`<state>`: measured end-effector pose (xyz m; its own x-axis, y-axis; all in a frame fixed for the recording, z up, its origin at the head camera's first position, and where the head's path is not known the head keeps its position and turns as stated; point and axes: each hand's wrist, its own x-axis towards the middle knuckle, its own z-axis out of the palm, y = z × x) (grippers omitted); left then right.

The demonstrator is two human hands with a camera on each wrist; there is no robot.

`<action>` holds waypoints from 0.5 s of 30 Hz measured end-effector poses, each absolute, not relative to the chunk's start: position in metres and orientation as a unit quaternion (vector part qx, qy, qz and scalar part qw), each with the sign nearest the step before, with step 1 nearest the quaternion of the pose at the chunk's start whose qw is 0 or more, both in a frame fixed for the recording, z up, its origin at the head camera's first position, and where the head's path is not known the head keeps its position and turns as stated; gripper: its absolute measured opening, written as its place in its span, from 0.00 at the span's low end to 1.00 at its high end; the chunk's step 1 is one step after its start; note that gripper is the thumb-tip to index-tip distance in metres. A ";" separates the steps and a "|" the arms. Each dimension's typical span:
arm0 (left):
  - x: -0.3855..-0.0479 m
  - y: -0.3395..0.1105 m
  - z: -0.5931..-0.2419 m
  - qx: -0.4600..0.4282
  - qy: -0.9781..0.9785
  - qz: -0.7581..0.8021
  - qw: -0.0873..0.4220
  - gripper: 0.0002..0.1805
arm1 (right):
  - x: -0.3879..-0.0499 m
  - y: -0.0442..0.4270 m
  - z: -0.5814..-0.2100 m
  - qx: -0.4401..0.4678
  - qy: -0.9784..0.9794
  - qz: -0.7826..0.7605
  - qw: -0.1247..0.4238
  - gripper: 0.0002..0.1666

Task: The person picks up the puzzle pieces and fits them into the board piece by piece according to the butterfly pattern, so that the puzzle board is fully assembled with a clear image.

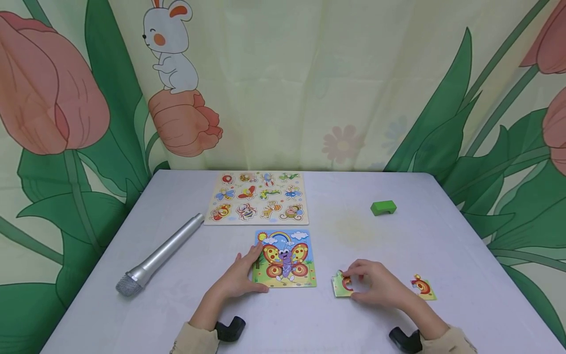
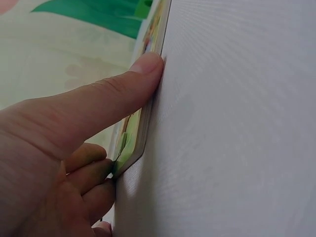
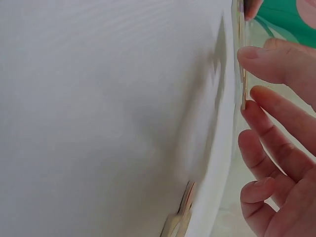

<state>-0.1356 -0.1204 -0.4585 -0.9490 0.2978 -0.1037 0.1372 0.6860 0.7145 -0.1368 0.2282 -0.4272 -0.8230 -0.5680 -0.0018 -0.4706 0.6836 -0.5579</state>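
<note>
A square butterfly jigsaw puzzle (image 1: 287,268) lies flat near the middle of the table. My left hand (image 1: 240,273) holds its lower left corner, thumb along the bottom edge and fingers at the left edge; the left wrist view shows the thumb (image 2: 148,64) against the board's side. To the right, my right hand (image 1: 376,282) pinches a green and red puzzle piece (image 1: 339,285) by its right part, partly hiding it. In the right wrist view the piece (image 3: 243,89) appears edge-on at the fingertips. Another puzzle piece (image 1: 425,289) lies beyond the right wrist.
Behind the puzzle lies a wooden insect peg board (image 1: 261,199). A silver microphone (image 1: 163,255) rests diagonally at the left. At the back right sits a green block (image 1: 383,207). A printed curtain (image 1: 283,88) hangs behind the white table (image 1: 353,324).
</note>
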 end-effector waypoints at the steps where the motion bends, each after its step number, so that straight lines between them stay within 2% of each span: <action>1: -0.136 -0.121 -0.459 0.120 0.912 0.378 0.106 0.56 | -0.138 0.225 -0.427 -0.285 0.914 -0.276 0.084 0.21; 15: -0.137 -0.122 -0.460 0.122 0.911 0.379 0.109 0.57 | -0.154 0.174 -0.419 -0.349 0.881 -0.305 0.089 0.18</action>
<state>-0.1367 -0.1218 -0.4601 -0.9464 0.3050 -0.1060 0.1399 0.6833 0.7166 -0.1540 0.1739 -0.4191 -0.7400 -0.6703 0.0558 -0.5612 0.5697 -0.6004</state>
